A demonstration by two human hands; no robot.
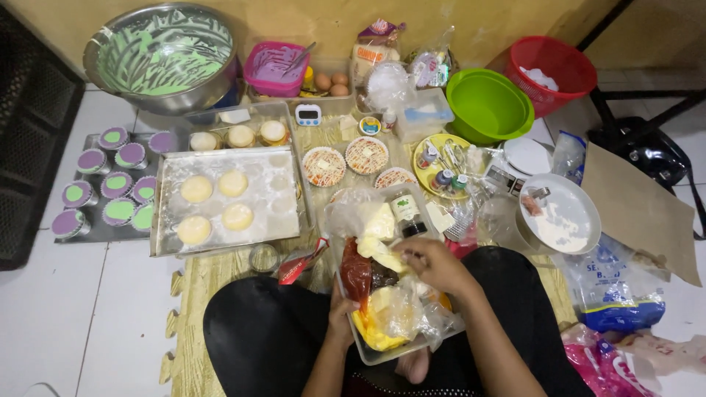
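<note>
Four pale dough rounds point(215, 204) laid on floured tray point(283, 213); purple-green cups point(110, 187) filled. Clear container point(382, 353) on lap, steadied by left hand point(340, 312), fingers curled. Right hand point(434, 263) pinching among bagged fillings point(379, 254). Filling apparently pending.

Even, fairly bright indoor light falls from overhead; shadows are soft and short. Glare streaks the metal mixing bowl point(162, 55) and the floured baking tray point(229, 198), and highlights glint on the plastic bags in the clear tub point(390, 353). The wide lens bends the floor tiles point(51, 323) and wall line at the edges. Focus is adequate centrally, softer toward the corners; fine detail is smeared.
</note>
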